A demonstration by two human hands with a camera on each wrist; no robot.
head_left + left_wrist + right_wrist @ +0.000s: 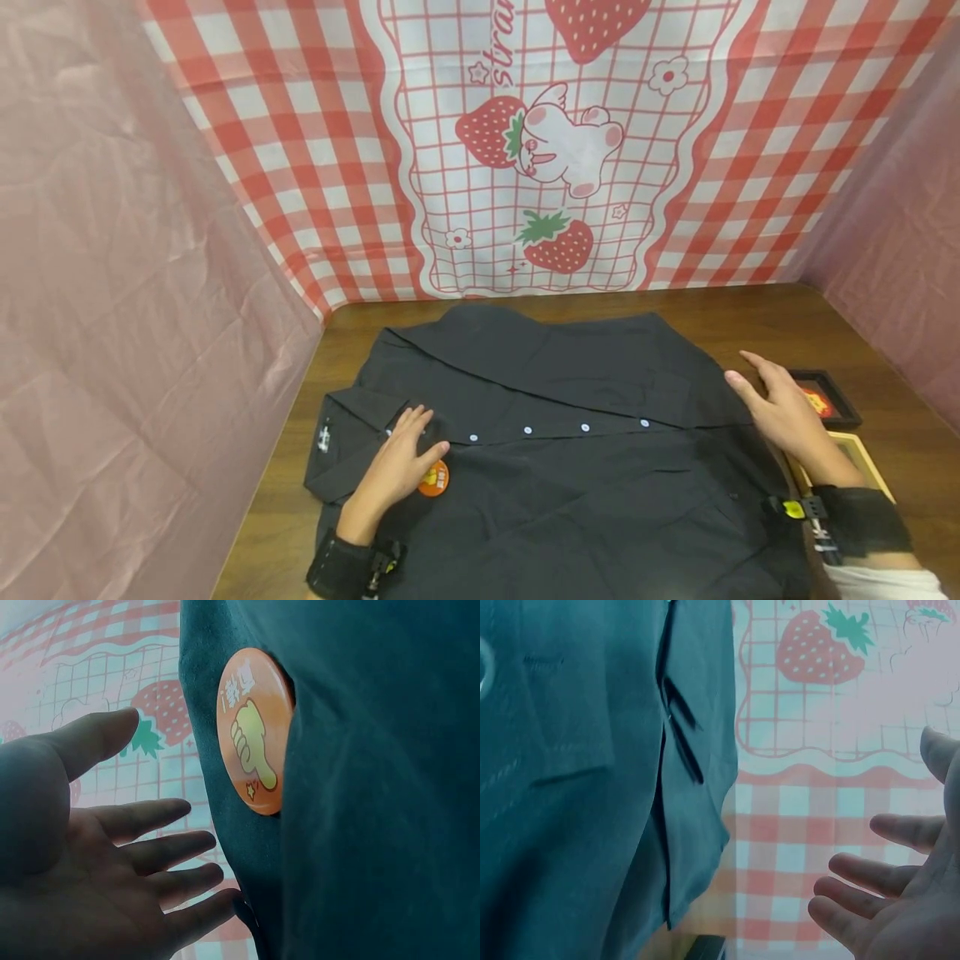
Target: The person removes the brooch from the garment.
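Observation:
A black button-up shirt [570,508] lies spread on the wooden table, its collar [352,425] at the left and a row of white buttons across it. My left hand [397,462] is over the shirt beside the collar, fingers extended. Right by its thumb is a round orange badge [437,479] on the shirt; in the left wrist view the badge [255,731] shows a yellow hand design. At the shirt's right edge is my right hand [787,417], its fingers spread and nothing held. In the right wrist view that hand [900,900] appears apart from the cloth.
Beside the right hand are a dark frame [846,407] with a red and yellow piece in it and a yellow-rimmed frame [870,467], partly covered by the forearm. A red-checked strawberry cloth [315,150] hangs behind the table [772,321], with pink cloth [135,333] at the sides.

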